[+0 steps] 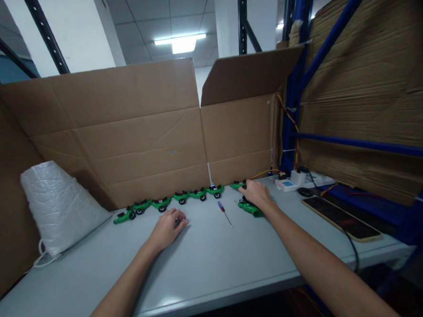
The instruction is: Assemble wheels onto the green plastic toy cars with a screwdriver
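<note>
Green plastic toy car [251, 208] lies under right hand [257, 193], long axis pointing down-right, fingers curled over it; left hand [168, 228] rests apart, fingers loosely bent.

The near bench [211, 268] is free; far, the toy cars [171, 200] (in a row) and cardboard wall [132, 149] block, the phone [342, 217] at right.

No text, label, brand or number is legible on anything here.
</note>
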A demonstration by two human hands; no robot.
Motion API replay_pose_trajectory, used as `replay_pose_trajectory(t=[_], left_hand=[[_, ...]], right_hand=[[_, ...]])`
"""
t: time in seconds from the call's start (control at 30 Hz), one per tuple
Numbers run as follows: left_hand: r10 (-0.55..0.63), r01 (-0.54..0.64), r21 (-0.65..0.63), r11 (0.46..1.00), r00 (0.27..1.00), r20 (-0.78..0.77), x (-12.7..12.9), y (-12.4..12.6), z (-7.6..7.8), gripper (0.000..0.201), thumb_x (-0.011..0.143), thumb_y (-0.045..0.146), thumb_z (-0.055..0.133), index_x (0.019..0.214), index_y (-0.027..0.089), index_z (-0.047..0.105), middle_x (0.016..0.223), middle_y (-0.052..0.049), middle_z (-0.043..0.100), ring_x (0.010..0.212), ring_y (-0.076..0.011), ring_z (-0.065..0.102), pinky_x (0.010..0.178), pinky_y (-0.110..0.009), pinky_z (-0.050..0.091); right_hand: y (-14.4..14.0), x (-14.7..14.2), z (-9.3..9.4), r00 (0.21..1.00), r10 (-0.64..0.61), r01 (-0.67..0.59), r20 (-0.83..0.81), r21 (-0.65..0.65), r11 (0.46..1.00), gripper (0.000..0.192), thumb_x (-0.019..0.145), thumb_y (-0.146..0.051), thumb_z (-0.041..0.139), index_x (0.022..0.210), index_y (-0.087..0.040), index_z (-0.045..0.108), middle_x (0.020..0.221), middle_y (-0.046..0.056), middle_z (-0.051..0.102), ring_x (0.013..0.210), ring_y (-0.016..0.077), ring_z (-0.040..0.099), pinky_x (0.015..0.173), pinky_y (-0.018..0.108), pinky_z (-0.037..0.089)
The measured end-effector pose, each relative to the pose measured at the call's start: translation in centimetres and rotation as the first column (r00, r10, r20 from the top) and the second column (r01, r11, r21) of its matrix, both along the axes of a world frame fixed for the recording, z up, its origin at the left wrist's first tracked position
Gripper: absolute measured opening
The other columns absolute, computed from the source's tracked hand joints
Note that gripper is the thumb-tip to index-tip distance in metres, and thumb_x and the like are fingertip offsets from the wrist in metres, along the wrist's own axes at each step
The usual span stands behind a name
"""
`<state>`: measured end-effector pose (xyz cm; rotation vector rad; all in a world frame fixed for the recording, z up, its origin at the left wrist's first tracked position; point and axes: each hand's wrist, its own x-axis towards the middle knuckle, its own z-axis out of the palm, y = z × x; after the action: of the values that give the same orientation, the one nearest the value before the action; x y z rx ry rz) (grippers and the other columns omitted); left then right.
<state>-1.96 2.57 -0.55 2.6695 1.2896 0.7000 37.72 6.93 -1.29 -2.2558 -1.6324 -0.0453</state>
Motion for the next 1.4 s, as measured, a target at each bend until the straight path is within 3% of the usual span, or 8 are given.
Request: replay_pose_trajectory(t=[0.37,0.63,0.87,1.4], left_hand=[[0.005,-0.005,0.003,1.0,1.0,-0.029,0.0,0.0,-0.1,0.026,0.103,0.044,0.061,0.101,0.021,0.073,0.104,-0.01,0.071,0.101,-0.0274,0.066,0.089,-0.036,0.048],[0.005,-0.005,0.013,1.0,0.999,-0.04,0.1,-0.5,0.3,0.026,0.103,0.042,0.062,0.1,0.02,0.074,0.102,-0.01,0.071,0.097,-0.0268,0.067,0.086,-0.035,0.049],[0.003,-0.002,0.002,1.0,0.998,-0.057,0.1,-0.4,0.2,0.024,0.103,0.04,0.061,0.1,0.02,0.074,0.104,-0.01,0.071,0.098,-0.0263,0.066,0.087,-0.035,0.05],[-0.025,0.024,-0.004,1.0,0.999,-0.023,-0.2,-0.2,0.0,0.029,0.103,0.046,0.059,0.102,0.021,0.074,0.104,-0.011,0.071,0.1,-0.0277,0.066,0.088,-0.037,0.05]], right_hand=[[0.2,-0.7,-1.1,0.999,0.036,-0.035,0.018,-0.03,0.999,0.041,0.103,-0.044,0.054,0.121,-0.013,0.075,0.122,0.023,0.076,0.122,0.0339,0.069,0.101,0.04,0.047],[0.0,-0.8,-1.2,0.998,0.055,-0.055,0.017,0.022,0.998,0.037,0.104,-0.035,0.051,0.133,-0.013,0.061,0.125,0.022,0.072,0.117,0.033,0.067,0.096,0.039,0.047],[0.1,-1.0,-1.1,0.988,0.149,-0.152,0.049,0.065,0.986,0.026,0.104,-0.024,0.05,0.124,-0.021,0.065,0.124,0.016,0.068,0.12,0.0289,0.061,0.1,0.035,0.043],[0.3,-1.1,-1.1,0.97,0.243,-0.244,0.029,0.055,0.968,0.027,0.106,-0.025,0.051,0.126,-0.018,0.067,0.129,0.013,0.07,0.123,0.027,0.062,0.101,0.031,0.042]])
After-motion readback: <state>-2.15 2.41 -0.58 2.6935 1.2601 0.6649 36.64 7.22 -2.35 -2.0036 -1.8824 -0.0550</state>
